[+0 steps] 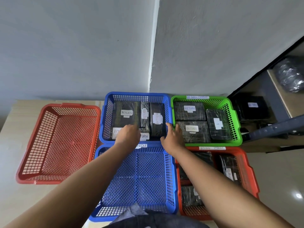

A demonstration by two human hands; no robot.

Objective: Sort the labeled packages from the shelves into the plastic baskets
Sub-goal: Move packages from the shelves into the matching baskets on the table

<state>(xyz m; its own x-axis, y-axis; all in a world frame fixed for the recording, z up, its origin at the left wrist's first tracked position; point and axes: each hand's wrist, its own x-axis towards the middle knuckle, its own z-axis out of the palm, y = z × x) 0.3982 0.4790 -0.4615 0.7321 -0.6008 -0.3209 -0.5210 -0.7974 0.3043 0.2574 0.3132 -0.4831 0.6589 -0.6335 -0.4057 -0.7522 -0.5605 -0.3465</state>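
The far blue basket (pixel 107 112) holds several black wrapped packages with white RETURN labels, two of them standing on edge. My left hand (pixel 127 134) reaches into this basket and lies on the front packages, its fingertips bent down out of sight. My right hand (pixel 172 136) sits at the basket's right front corner. Its thumb is at the near end of the upright package (pixel 157 119) and its fingers lie along that package's right side by the rim. The green basket (pixel 236 127) holds three labeled packages. The near red basket (pixel 250 175) holds more.
An empty red basket (pixel 54 145) sits at the left and an empty blue basket (pixel 138 178) lies under my arms. Shelves at the right carry a black labeled package (pixel 252 106) and a black plastic bundle (pixel 290 74). Grey walls stand behind the baskets.
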